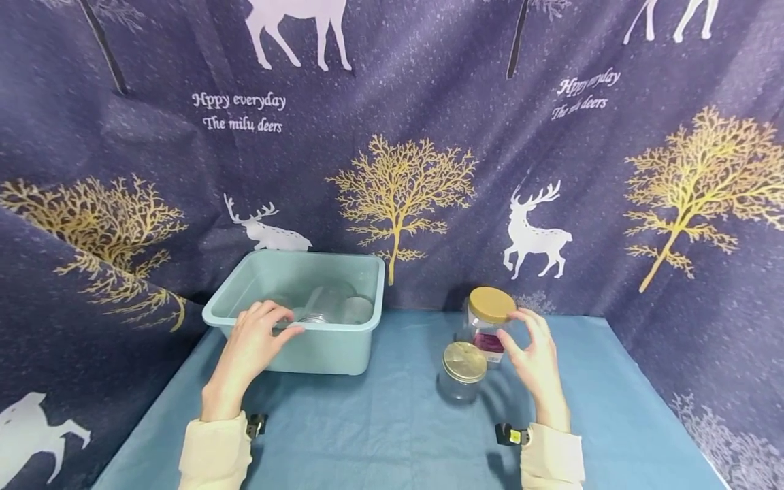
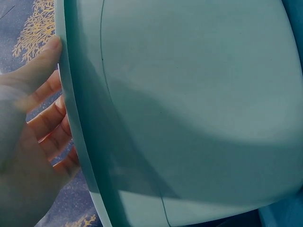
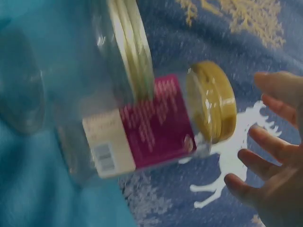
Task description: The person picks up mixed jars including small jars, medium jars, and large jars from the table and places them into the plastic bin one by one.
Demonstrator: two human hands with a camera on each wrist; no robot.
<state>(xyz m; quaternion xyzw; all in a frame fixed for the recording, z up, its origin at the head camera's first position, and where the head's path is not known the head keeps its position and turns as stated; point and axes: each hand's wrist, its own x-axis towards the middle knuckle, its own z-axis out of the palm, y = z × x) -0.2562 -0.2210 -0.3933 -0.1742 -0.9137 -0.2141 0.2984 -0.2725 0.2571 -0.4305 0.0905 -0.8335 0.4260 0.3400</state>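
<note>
L hand (image 1: 254,344) rests on the near rim of the teal bin (image 1: 324,347); thumb lies along the rim, fingers over the edge. Left wrist view: fingers (image 2: 49,111) loosely curled behind the rim, bin wall (image 2: 199,109) fills the rest. Whether they actually clamp the rim, can't tell. Bin sits at the table's (image 1: 380,435) back-left, against the curtain (image 1: 429,136), w/ clear jars (image 1: 331,306) lying inside.

R hand (image 1: 534,357) hovers just beside the tall jar (image 1: 486,327), fingers apart & slightly bent, tips near its gold lid (image 1: 492,304); contact unclear. Right wrist view shows a gap between fingers (image 3: 265,151) and lid (image 3: 213,101); jar has a magenta label (image 3: 158,125). Tall jar stands upright near the table's back edge, right of bin. Short jar (image 1: 462,374) w/ gold lid just in front, upright.
</note>
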